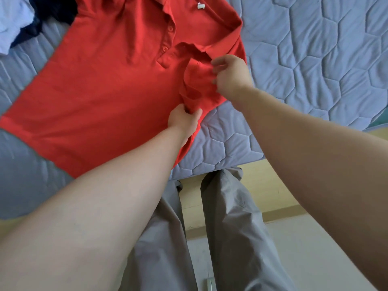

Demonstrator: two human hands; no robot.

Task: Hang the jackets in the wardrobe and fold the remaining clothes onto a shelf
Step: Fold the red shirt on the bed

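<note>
Red short-sleeved polo shirt (109,85) spread front-up on pale blue quilted mattress (315,49), reaching to its near edge. One sleeve lifted and bunched over the chest side. Left hand (184,120) with fingers curled, pinching the lower end of this sleeve. Right hand (230,73) grasping the same sleeve near the shoulder. Dark navy garment (54,9) and light blue cloth (14,19) heaped at far left corner.

We count one red polo shirt (100,91), with two buttons (170,28) that we can make out and one white label (200,5). We see two hands, the left hand (182,120) and the right hand (231,74). We also count one mattress (315,49), one dark garment (54,9), one pale blue garment (12,19) and two trouser legs (231,227).
</note>
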